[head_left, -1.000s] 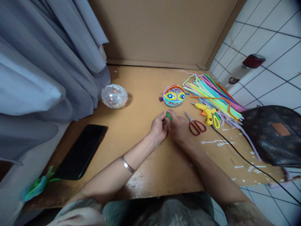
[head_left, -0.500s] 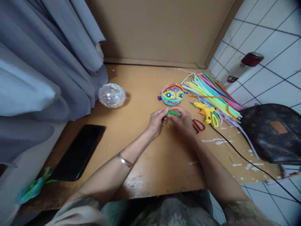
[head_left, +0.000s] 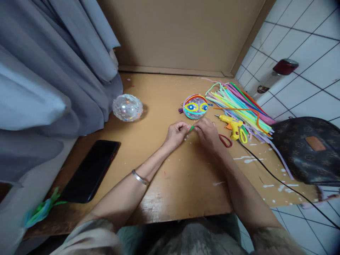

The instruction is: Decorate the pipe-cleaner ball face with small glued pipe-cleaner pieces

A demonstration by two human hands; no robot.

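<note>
Between my fingertips is a short piece of green pipe cleaner (head_left: 192, 128), mostly hidden. My left hand (head_left: 176, 134) pinches one side of it, and my right hand (head_left: 207, 132) is closed on the other. Just beyond them sits a round ornament (head_left: 196, 107) with blue eyes ringed in yellow, a red and orange band on top and turquoise trim below. Red-handled scissors (head_left: 225, 140) lie beside my right hand, their blades hidden. Farther right is a yellow glue gun (head_left: 232, 125), its nozzle pointing left.
A clear speckled ball (head_left: 128, 107) sits at the back left, above a black phone (head_left: 90, 171). Many coloured pipe cleaners (head_left: 239, 102) are heaped at the right near a dark patterned bag (head_left: 308, 150). A black cord (head_left: 281, 189) crosses the right edge. A bottle (head_left: 273, 81) stands behind.
My hands have shifted slightly, with the fingertips closer together, and less of the green pipe cleaner shows between them. The right hand now covers more of the scissors.
</note>
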